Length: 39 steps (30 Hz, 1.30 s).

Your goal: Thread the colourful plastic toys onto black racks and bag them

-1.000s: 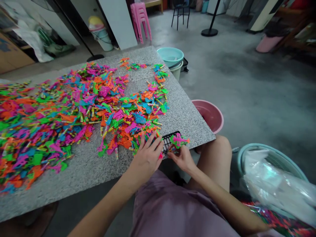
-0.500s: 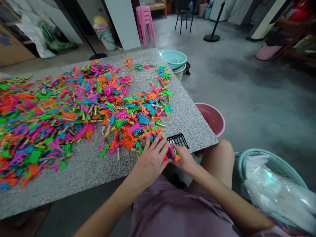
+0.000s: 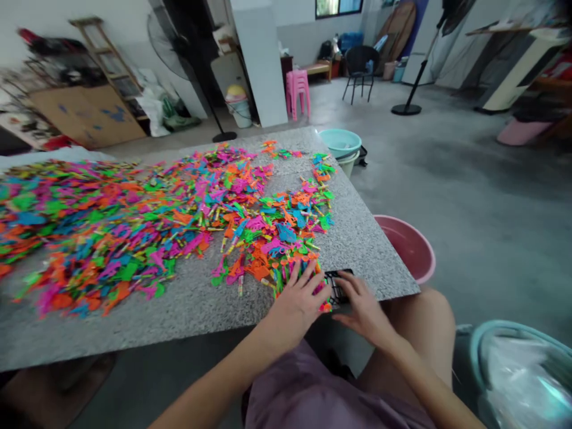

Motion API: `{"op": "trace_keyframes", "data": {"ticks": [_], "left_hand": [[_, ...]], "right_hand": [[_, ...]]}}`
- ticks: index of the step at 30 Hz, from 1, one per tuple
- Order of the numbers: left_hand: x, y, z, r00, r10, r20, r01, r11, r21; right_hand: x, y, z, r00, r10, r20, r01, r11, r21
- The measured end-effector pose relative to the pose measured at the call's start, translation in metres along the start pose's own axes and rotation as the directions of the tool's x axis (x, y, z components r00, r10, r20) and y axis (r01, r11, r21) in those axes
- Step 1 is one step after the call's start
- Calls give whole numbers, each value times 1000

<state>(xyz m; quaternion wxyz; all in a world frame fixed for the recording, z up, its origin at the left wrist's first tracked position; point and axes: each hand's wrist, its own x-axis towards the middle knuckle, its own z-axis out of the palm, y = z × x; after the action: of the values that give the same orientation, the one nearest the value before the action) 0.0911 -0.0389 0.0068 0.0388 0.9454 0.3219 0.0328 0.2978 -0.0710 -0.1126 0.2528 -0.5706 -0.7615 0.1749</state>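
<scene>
My left hand [image 3: 304, 295] lies palm down with its fingers spread over several small bright plastic toys [image 3: 286, 271], set side by side at the table's near edge. These toys look like little coloured figures with short yellow tubes; their exact kind is too small to tell. Beside them is a black grid tray [image 3: 338, 287], partly covered by fingers. My right hand [image 3: 365, 310] is at the tray's right side, fingers stretched over it and thumb apart, lower down. Whether the right fingers press on the tray is unclear. A loose pile of similar toys [image 3: 286, 229] lies just beyond my left hand.
Larger heaps of the toys [image 3: 134, 226] cover the left of the speckled stone table [image 3: 357, 238]. By its right side stand a pink basin [image 3: 409, 247] and a light blue basin [image 3: 342, 140]. A teal basket [image 3: 485, 330] with clear plastic bags is at the lower right.
My right hand has left the toys at the row's near end and opened over the black tray. My left hand stays on the toys. The camera view has tilted up and shifted left.
</scene>
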Motion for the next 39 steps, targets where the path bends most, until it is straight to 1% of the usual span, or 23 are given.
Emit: {"op": "trace_keyframes", "data": {"ticks": [1, 3, 6, 9, 10, 12, 14, 16, 18, 20, 22, 23, 25, 27, 28, 30, 32, 34, 35, 36, 37, 38, 39], "left_hand": [[-2, 2, 0, 1000, 9, 4, -9, 1000, 13], [-9, 7, -1, 1000, 25, -3, -24, 999, 42], [-29, 13, -4, 1000, 16, -15, -15, 998, 55], [-68, 11, -2, 998, -55, -31, 56, 997, 47], [-85, 8, 0, 995, -86, -49, 89, 994, 61], [-123, -4, 7, 983, -130, -132, 146, 982, 122], [-163, -24, 12, 955, -132, -266, 187, 963, 196], [-201, -52, 12, 937, -146, -316, 224, 948, 226], [-234, -82, 8, 927, -180, -328, 266, 933, 241], [-261, -108, 5, 923, -195, -331, 287, 922, 258], [-282, -126, 5, 925, -194, -325, 290, 916, 276], [-289, -131, 7, 927, -194, -321, 290, 914, 285], [-300, -135, 12, 932, -202, -300, 293, 908, 298], [-304, -133, 16, 935, -211, -285, 298, 903, 308], [-304, -132, 16, 936, -212, -281, 299, 900, 316], [-302, -130, 14, 939, -212, -272, 301, 890, 343], [-300, -129, 10, 945, -190, -265, 284, 879, 383], [-298, -128, 9, 948, -183, -262, 280, 871, 405], [-298, -128, 9, 947, -180, -267, 280, 869, 407], [-299, -128, 10, 943, -184, -276, 288, 869, 403], [-300, -128, 11, 939, -197, -281, 301, 869, 393], [-301, -129, 11, 937, -212, -277, 310, 870, 384], [-302, -129, 11, 940, -217, -264, 308, 873, 378]], "right_hand": [[-4, 11, -5, 999, -16, -38, 12, 996, -87], [-11, 30, -10, 996, -79, -28, 73, 984, -165], [-23, 36, -1, 980, -194, 31, 196, 978, -70], [-35, 12, 18, 978, -210, -5, 210, 977, 19], [-35, -2, 25, 975, -220, -11, 221, 975, 33], [-27, -35, 38, 962, -273, 5, 272, 961, 48], [-5, -71, 52, 937, -348, 38, 346, 937, 49], [25, -108, 68, 904, -422, 76, 420, 907, 36], [58, -140, 83, 854, -501, 140, 504, 864, 19], [89, -165, 94, 781, -574, 245, 589, 808, 17], [116, -183, 100, 706, -620, 341, 647, 761, 45], [130, -190, 101, 680, -635, 367, 663, 746, 61], [159, -201, 105, 662, -652, 370, 684, 727, 57], [188, -212, 115, 655, -664, 361, 716, 698, -16], [202, -218, 123, 641, -669, 375, 740, 669, -70], [225, -229, 143, 584, -672, 455, 796, 585, -157], [241, -239, 161, 504, -658, 560, 849, 496, -182], [251, -244, 168, 444, -651, 616, 879, 449, -159], [255, -245, 167, 431, -658, 617, 883, 448, -139], [259, -246, 162, 437, -667, 604, 876, 467, -118], [263, -247, 154, 463, -671, 579, 855, 510, -94], [267, -250, 145, 512, -662, 547, 816, 574, -70], [273, -254, 134, 580, -631, 515, 753, 656, -44]]}}
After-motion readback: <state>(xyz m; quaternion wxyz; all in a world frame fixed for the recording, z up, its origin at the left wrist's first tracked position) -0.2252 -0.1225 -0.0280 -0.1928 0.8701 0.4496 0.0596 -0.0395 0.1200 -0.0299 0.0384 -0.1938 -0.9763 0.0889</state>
